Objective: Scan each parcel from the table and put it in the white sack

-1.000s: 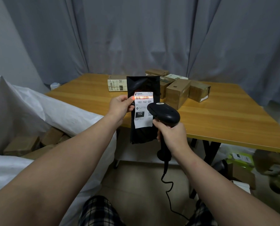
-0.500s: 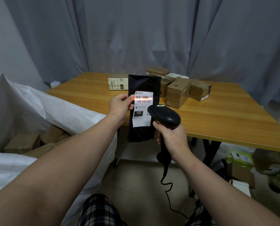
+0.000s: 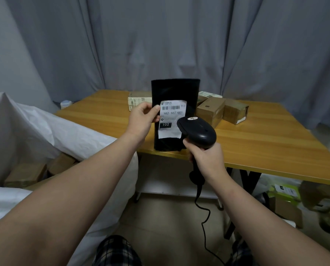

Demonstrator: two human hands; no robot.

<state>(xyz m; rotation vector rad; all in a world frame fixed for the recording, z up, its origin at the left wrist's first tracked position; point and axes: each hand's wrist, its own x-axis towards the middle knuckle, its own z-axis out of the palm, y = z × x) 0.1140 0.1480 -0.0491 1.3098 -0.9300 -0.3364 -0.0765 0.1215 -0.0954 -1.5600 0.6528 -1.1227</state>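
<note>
My left hand (image 3: 143, 120) pinches the left edge of a black plastic parcel (image 3: 176, 93), held upright over the table's front edge with its white barcode label (image 3: 171, 120) facing me. My right hand (image 3: 205, 158) grips the handle of a black corded scanner (image 3: 197, 132), whose head points at the label from the lower right. No red scan line shows on the label. The white sack (image 3: 68, 135) gapes at my left with several brown boxes (image 3: 25, 174) inside.
Several cardboard parcels (image 3: 211, 110) sit at the back middle of the wooden table (image 3: 266, 143). Grey curtains hang behind. Under the table's right side lie boxes and green packaging (image 3: 284, 191). The scanner cable (image 3: 205, 223) trails down to the floor.
The red scan line that lay across the barcode has gone out. My left hand has raised the black parcel a little; the scanner stays close below the label.
</note>
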